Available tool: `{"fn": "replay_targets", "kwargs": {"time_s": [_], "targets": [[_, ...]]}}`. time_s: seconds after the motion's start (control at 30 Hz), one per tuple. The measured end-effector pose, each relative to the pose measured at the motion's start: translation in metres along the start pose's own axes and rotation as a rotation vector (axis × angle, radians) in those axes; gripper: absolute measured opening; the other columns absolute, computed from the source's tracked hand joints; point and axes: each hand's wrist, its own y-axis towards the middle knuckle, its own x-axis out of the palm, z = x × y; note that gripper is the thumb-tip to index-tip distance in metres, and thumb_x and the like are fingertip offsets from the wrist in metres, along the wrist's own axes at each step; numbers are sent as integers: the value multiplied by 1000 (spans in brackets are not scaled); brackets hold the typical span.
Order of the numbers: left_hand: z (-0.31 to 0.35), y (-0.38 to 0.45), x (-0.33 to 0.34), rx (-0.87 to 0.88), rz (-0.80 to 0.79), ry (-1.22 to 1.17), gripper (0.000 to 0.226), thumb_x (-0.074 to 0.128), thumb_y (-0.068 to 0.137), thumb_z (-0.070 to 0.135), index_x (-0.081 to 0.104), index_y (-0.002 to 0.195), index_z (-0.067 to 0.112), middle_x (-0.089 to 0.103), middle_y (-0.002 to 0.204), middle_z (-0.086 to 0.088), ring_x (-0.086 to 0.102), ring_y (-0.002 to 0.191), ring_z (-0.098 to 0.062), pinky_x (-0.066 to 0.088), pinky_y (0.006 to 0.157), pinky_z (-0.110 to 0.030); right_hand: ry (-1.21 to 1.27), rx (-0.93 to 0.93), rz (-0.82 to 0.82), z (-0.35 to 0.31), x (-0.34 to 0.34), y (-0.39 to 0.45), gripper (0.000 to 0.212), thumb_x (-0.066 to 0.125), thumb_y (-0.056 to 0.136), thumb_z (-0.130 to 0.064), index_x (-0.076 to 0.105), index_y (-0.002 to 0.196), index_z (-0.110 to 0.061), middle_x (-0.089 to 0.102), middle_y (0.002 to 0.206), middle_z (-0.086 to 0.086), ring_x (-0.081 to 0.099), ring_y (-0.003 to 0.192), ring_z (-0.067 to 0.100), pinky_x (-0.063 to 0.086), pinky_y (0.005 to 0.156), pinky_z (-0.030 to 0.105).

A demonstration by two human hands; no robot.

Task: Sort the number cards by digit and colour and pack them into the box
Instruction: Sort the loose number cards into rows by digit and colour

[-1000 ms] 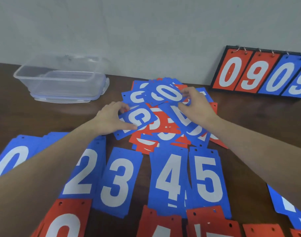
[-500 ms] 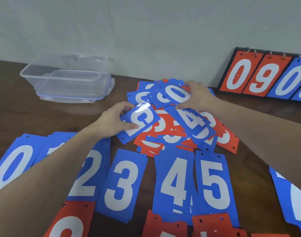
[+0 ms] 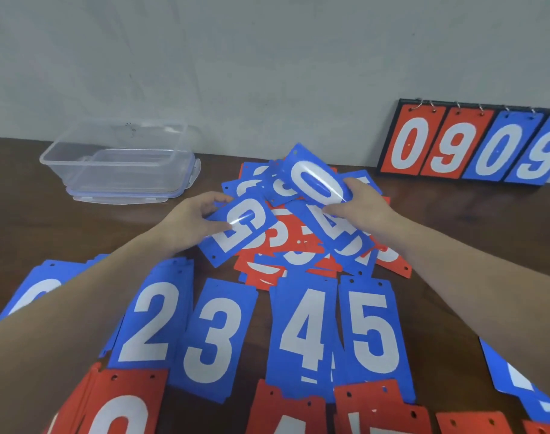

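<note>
- Over the loose card pile [image 3: 302, 242] at the table's [image 3: 32, 233] middle, both hands were working.
- Left hand [image 3: 190, 227] pinched a blue card [image 3: 239, 231] by its end, thumb on top and fingers under; digit read as a 9 or 6, cannot tell which. Card tilted, just clear of the pile.
- Right hand [image 3: 358, 203] gripped a blue 0 card [image 3: 314, 178] at one end, fingers curled round the edge, card raised above the pile's far side.
- Pile was mixed red and blue, cards overlapping at all angles; a blue 4 [image 3: 331, 228] lay on top just below the right hand.
- Along the near edge, sorted blue stacks sat side by side: 2 [image 3: 153, 321], 3 [image 3: 217, 339], 4 [image 3: 302, 333], 5 [image 3: 374, 333]. Another blue stack [image 3: 39, 286] at the left edge was half hidden by the forearm.
- Red stacks [image 3: 123, 402] lay nearer still, cut off by the frame.
- Clear plastic box [image 3: 120, 158] sat at the far left corner, on its lid, well apart from the pile.
- Flip scoreboard [image 3: 474, 145] leaned on the wall at the far right edge, showing 0 9 0 9.
</note>
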Motion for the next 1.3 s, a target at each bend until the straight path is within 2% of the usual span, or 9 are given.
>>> {"fn": "replay_targets", "kwargs": {"time_s": [0.07,0.13,0.3,0.4,0.5,0.7,0.8,0.97,1.3], "targets": [[10,-6,5,35,48,-91,34,78,86,14,67,109,37,68,118,9,69,95,3,59,75,-21,190,67,-28,2,-6,-14,43,77,90,-29,60,128,-19,72,116,0,72,90,16,60,72,30],[21,-14,13,67,68,-158,27,78,87,15,69,102,36,68,123,6,69,108,-11,60,81,-34,293,116,-40,7,-11,-28,51,78,88,-32,57,133,-21,75,106,2,71,88,18,59,84,36],[48,-45,41,94,70,-303,15,65,97,13,65,105,26,71,121,7,75,89,-23,59,50,-32,564,115,-67,25,-20,-64,27,70,94,-30,64,120,-24,77,106,2,72,90,20,56,85,36],[57,-62,57,78,69,-298,18,58,101,17,65,110,30,67,123,14,72,80,-20,55,43,-31,627,131,-79,38,-26,-83,29,65,98,-32,62,125,-23,77,107,4,72,96,24,55,96,43],[64,-79,73,38,50,-309,22,55,103,17,65,115,33,66,119,20,72,74,-19,52,41,-26,601,130,-97,49,-31,-106,30,63,99,-36,61,126,-22,77,104,2,73,90,17,57,86,36],[67,-101,101,70,66,-269,40,66,95,9,67,114,45,57,136,14,62,118,-24,59,49,-37,494,71,-143,79,-47,-153,16,62,100,-23,67,115,-23,76,104,6,67,80,13,53,78,33],[71,-114,116,51,83,-291,48,69,93,5,62,120,45,65,127,12,68,110,-24,61,53,-39,458,10,-116,92,-58,-171,21,65,97,-14,64,112,-29,75,99,5,66,74,16,53,74,34],[80,-141,140,-62,203,-329,18,67,94,6,60,108,16,69,93,14,75,73,-16,59,53,-25,513,11,-149,104,-74,-195,19,56,100,-9,64,111,-22,75,83,5,67,66,18,53,67,34],[83,-202,165,-92,443,-172,13,70,93,30,67,92,17,74,88,6,74,68,-12,56,48,-23,575,9,-185,115,-79,-215,16,54,104,-30,67,108,-23,77,95,4,71,73,17,60,75,37]]}}
